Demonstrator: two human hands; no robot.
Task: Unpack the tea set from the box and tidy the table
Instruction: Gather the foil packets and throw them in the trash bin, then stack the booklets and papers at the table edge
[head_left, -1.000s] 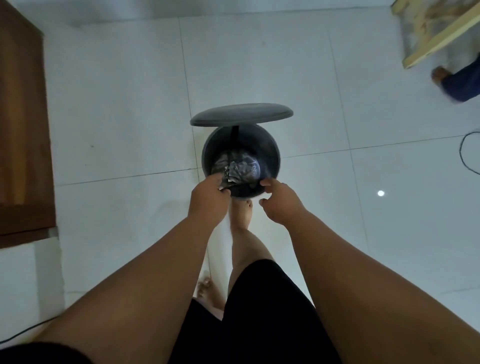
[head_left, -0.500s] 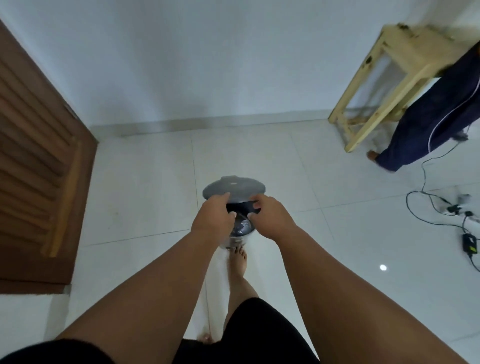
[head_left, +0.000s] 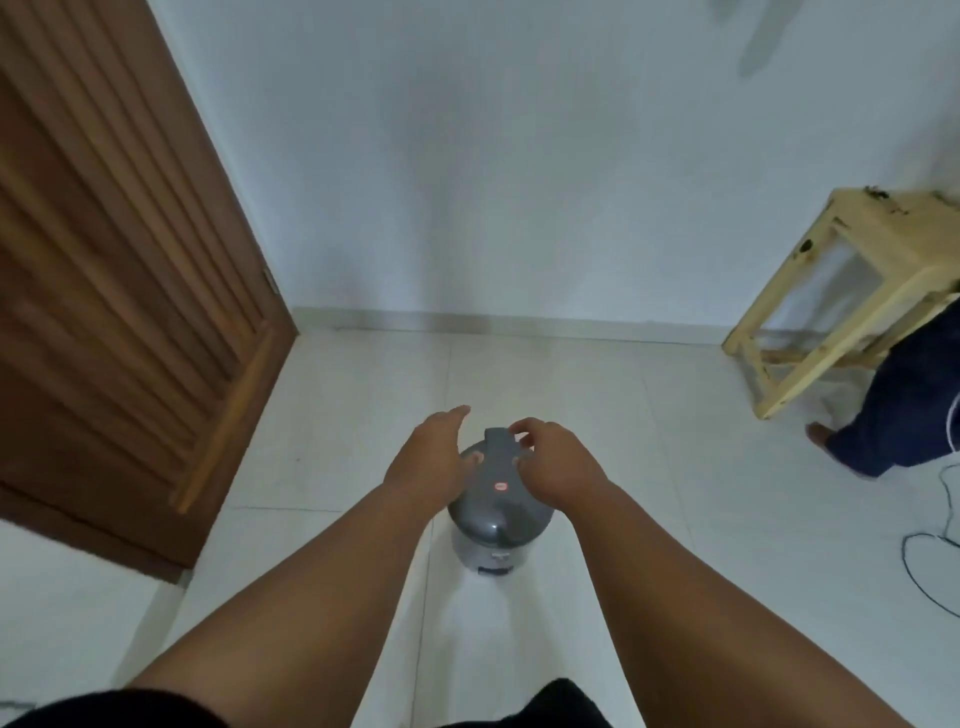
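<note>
Pedal bin, lid closed, both hands empty above it

Brown slatted door (head_left: 119, 291), left of frame; pale wooden stool (head_left: 852, 291), right edge, a second person's dark trouser leg (head_left: 904, 415) beside it; grey-lidded pedal bin (head_left: 493, 512), centre, on white tiles, red light on lid; left hand (head_left: 428, 462), fingers spread, over lid's left; right hand (head_left: 558, 467), fingers loosely curled, holding nothing, at lid's right; black cable (head_left: 930, 566), lower right.

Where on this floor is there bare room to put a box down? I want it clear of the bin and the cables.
Bare tiles lie between the wooden door and the grey bin, and behind the bin up to the wall's skirting. It is crowded on the right: a wooden stool, another person's leg and a cable on the floor. Both hands hover over the bin's lid.
</note>
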